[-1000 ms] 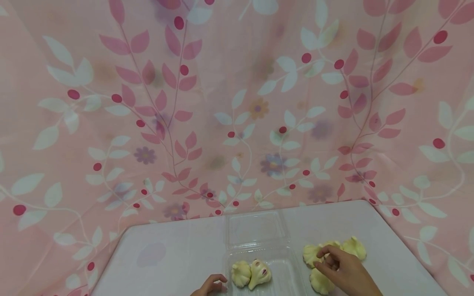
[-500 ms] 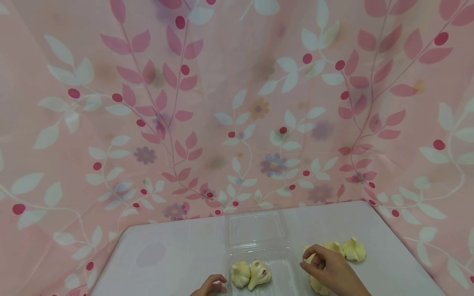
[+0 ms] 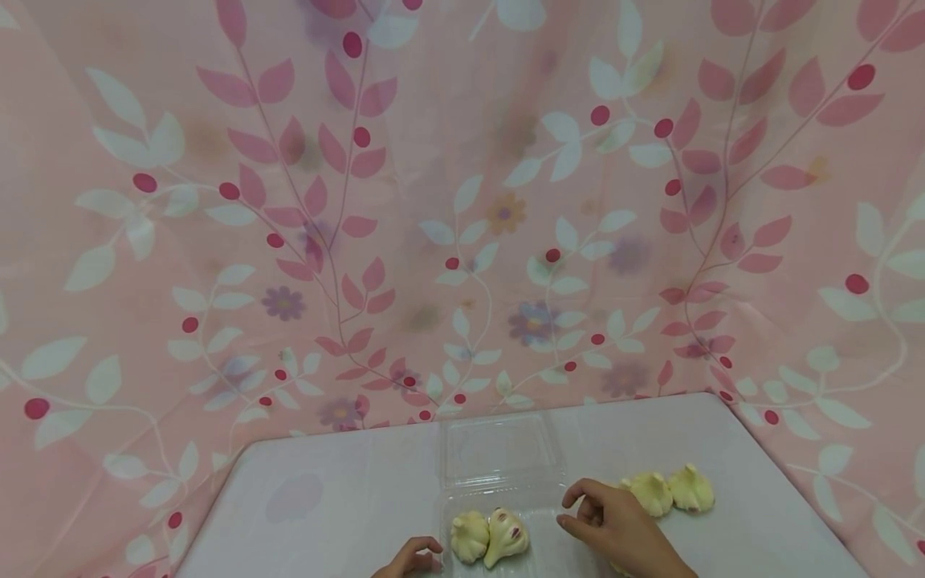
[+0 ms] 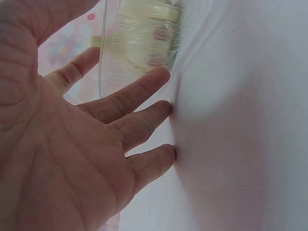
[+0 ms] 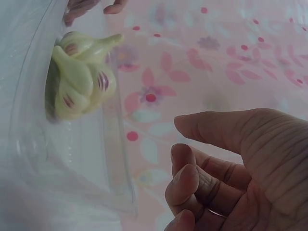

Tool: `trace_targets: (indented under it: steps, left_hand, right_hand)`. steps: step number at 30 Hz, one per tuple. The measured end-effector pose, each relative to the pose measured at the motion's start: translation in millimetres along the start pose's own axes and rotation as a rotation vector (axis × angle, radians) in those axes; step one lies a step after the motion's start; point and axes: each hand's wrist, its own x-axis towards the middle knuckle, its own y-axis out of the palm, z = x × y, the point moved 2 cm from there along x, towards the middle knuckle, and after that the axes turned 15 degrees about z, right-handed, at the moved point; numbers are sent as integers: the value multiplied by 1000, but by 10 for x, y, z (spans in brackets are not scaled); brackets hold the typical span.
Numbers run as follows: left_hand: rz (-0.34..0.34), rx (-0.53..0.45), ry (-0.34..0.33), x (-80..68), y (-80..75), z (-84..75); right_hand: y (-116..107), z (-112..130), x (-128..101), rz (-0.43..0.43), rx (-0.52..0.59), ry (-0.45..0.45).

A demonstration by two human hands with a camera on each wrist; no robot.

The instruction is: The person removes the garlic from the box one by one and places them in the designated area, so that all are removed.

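Observation:
Two pale garlic bulbs (image 3: pixel 470 536), one with purple marks, lie side by side in the clear plastic clamshell box (image 3: pixel 552 522). My left hand (image 3: pixel 413 558) is just left of the box. In the left wrist view its fingers (image 4: pixel 139 122) are spread, their tips at the white table surface by the box wall. My right hand (image 3: pixel 614 522) hovers by the box's right edge. Its fingers (image 5: pixel 207 187) are loosely bent, with a gap to the thumb, and nothing is between them. More garlic bulbs (image 3: pixel 653 494) lie beyond it, some partly hidden by the hand.
The box's lid (image 3: pixel 502 449) lies folded back, flat on the white table (image 3: pixel 347 498). A pink leaf-patterned curtain (image 3: pixel 433 201) hangs behind and at both sides of the table.
My right hand has moved left from over the loose garlic bulbs to the box's right edge. My left hand and the two bulbs in the box look the same.

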Motion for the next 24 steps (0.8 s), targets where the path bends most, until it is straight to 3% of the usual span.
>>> trace_targets:
  steps: [8, 16, 24]
  left_hand:
    - [9, -12, -13, 4, 0, -11]
    - [-3, -4, -51, -1, 12, -27]
    - [28, 9, -30, -5, -14, -53]
  right_hand:
    - [102, 51, 115, 57, 2, 12]
    - [231, 59, 195, 121, -33, -64]
    - [355, 135, 284, 178, 6, -39]
